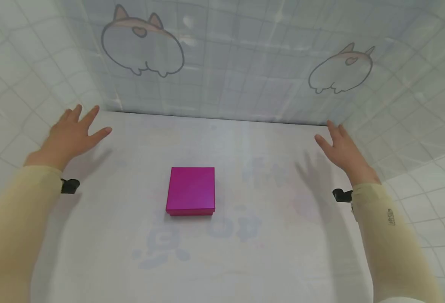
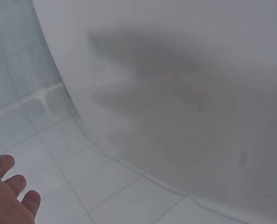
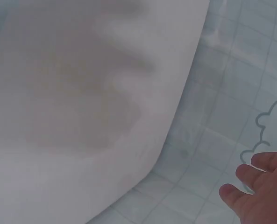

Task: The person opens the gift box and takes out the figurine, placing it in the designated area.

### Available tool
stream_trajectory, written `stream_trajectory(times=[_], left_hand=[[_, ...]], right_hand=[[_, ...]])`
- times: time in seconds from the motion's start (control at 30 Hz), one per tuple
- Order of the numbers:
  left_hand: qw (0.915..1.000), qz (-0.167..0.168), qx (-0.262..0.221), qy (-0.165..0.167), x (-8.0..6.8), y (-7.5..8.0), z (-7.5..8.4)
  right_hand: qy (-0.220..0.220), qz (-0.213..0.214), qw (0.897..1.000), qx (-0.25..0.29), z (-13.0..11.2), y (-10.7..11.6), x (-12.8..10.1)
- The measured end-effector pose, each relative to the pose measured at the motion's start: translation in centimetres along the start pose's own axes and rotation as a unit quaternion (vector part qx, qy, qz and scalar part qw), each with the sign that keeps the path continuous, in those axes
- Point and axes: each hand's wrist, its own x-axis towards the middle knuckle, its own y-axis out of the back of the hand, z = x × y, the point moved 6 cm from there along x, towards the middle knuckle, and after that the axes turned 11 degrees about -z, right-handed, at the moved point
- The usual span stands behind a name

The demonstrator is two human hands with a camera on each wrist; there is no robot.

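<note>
A flat, square magenta box with its lid on lies on the white table, a little left of the middle in the head view. Well to its left, my left hand is held over the table's far left corner, fingers spread and holding nothing. My right hand is stretched out over the far right corner, its fingers also apart and free of any object. In the left wrist view, fingertips show at the lower left beside the table's edge. The right wrist view has the fingers at the lower right.
The white table carries faint bluish prints and the shadows of both arms. Behind it hangs a gridded, shiny curtain with cartoon animal outlines, which continues down both sides. A small black device sits at each wrist.
</note>
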Motion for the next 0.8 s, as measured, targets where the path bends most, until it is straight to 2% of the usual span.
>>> stream_trajectory(times=[0.23, 0.5, 0.8], left_hand=[[0.9991, 0.019, -0.038, -0.003, -1.2, -0.6, 1.1], [0.9983, 0.019, -0.055, -0.007, -2.3, -1.7, 2.3], [0.9963, 0.023, -0.08, -0.023, -3.5, -3.2, 3.9]], right_hand=[[0.036, 0.027, 0.999, -0.01, -1.3, -0.9, -0.7], [0.061, 0.073, 0.996, 0.003, -2.8, -1.5, -2.1], [0.08, 0.078, 0.994, 0.011, -4.2, -3.0, -3.6]])
